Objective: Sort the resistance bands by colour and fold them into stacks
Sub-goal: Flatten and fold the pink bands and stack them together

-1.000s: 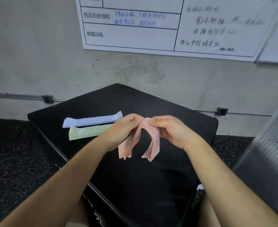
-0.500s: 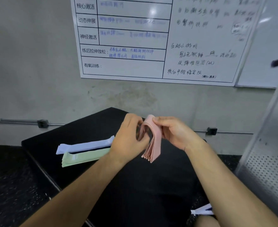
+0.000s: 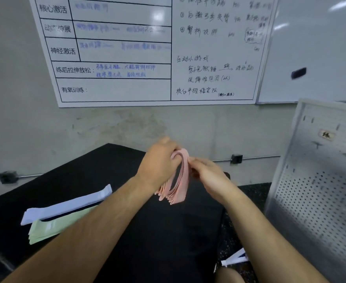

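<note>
Up over the black table (image 3: pixel 106 164), the pink bands (image 3: pixel 185 180) hung doubled over between both hands. The left hand (image 3: pixel 159 162) curled round the fold at the top; the right hand (image 3: pixel 208 176) pinched its other side, with the ends dangling below. The blue stack (image 3: pixel 70 205) and the green stack (image 3: pixel 45 229) lay touching, well left.

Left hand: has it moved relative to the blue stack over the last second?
Yes. The left hand, earlier beside the right end of the blue stack, now sits higher and farther right of it, gripping the pink bands.
</note>
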